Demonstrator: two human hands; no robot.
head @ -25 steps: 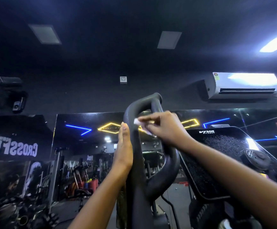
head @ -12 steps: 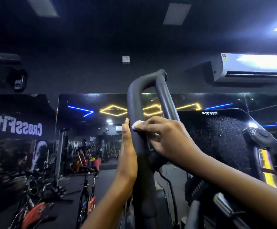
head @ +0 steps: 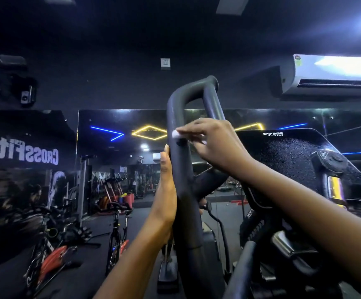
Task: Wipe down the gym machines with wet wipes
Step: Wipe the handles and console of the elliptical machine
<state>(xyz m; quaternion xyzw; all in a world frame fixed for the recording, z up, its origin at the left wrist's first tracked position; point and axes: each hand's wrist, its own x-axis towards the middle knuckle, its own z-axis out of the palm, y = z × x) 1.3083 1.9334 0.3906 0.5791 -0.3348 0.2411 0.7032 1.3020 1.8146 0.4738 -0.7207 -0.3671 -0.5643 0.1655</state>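
Note:
A black looped handlebar [head: 176, 108] of a gym machine rises in the middle of the view. My left hand [head: 166, 190] lies flat against the bar's left side, fingers straight and pointing up. My right hand [head: 209, 143] reaches in from the right and pinches a small white wet wipe [head: 175, 134] against the front of the bar, a little above my left fingertips. Most of the wipe is hidden under my fingers.
The machine's dark console panel [head: 293, 160] and a round knob [head: 332, 159] stand at the right. A mirror wall [head: 115, 147] behind reflects neon lights and exercise bikes [head: 119, 234]. An air conditioner [head: 330, 74] hangs at the upper right.
My right hand with the wipe slid down the bar, then came slightly up again. My left hand stayed flat on the bar. The camera tilted downward, showing more floor.

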